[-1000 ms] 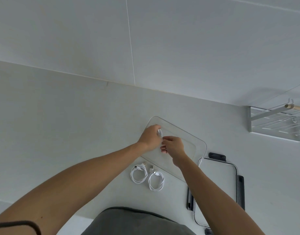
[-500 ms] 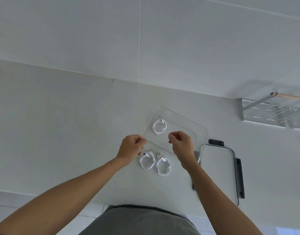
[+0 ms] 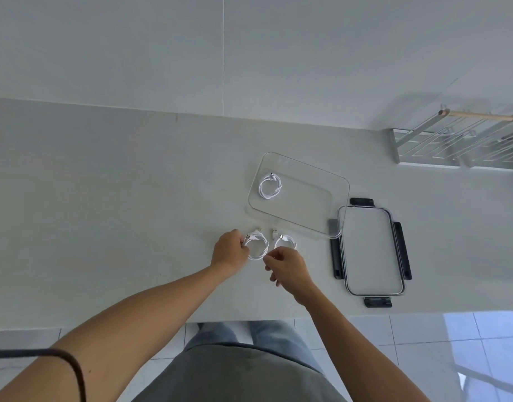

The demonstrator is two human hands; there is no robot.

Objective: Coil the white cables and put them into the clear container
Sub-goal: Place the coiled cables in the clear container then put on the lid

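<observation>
The clear container (image 3: pixel 333 181) lies open on the white counter, and one coiled white cable (image 3: pixel 269 185) rests in its left end. Two more coiled white cables lie on the counter in front of it. My left hand (image 3: pixel 229 252) pinches the left edge of the left coil (image 3: pixel 258 245). My right hand (image 3: pixel 288 266) pinches that same coil at its lower right edge. The right coil (image 3: pixel 285 241) lies free just beyond my right hand, its plug pointing up and left.
The container's clear lid (image 3: pixel 371 250) with dark latches lies to the right of the container. A metal rack with a wooden bar (image 3: pixel 464 143) stands at the back right against the wall. The counter's front edge runs just below my wrists.
Both hands have come back from the container to the counter and closed on the left coil. The first coil stays in the container.
</observation>
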